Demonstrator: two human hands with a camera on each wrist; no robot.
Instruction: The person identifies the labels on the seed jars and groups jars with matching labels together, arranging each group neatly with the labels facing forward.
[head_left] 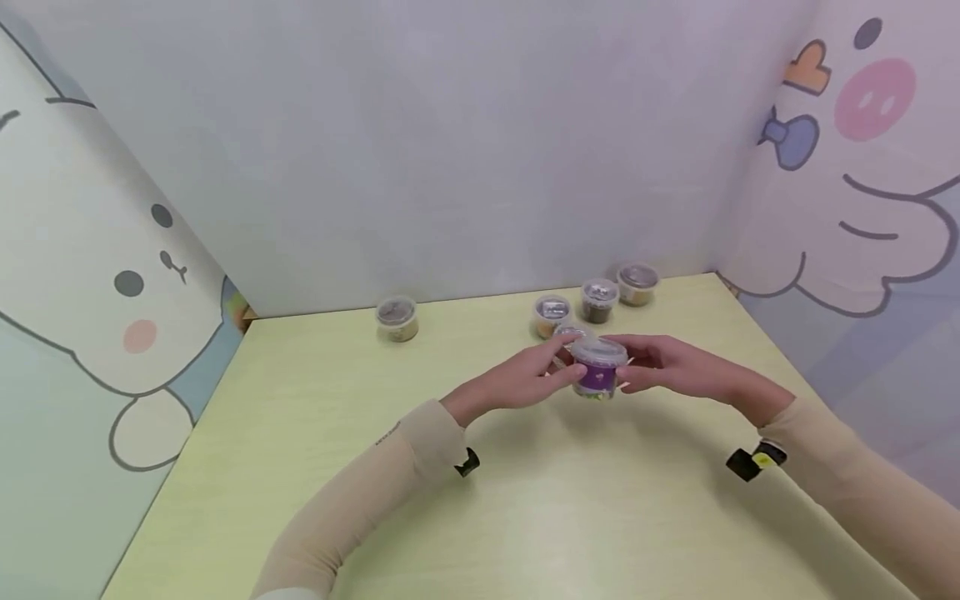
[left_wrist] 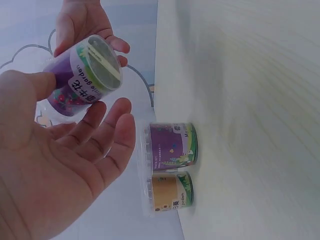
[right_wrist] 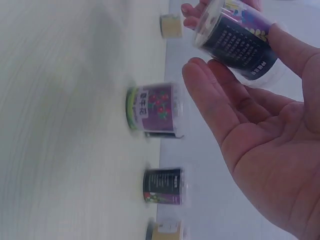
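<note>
Purple-labelled and clear-lidded, one small plastic tub (head_left: 598,373) is held above the table between both hands: the left hand (head_left: 525,379) grips it with thumb and fingers loosely spread, and the right hand (head_left: 667,367) grasps its other side, fingers only partly curled. Four more tubs stand behind: three (head_left: 597,300) clustered just beyond the hands, one (head_left: 397,318) well apart to the left. The pale yellow-green table (head_left: 315,467) is walled by cartoon-printed panels (head_left: 862,167).
</note>
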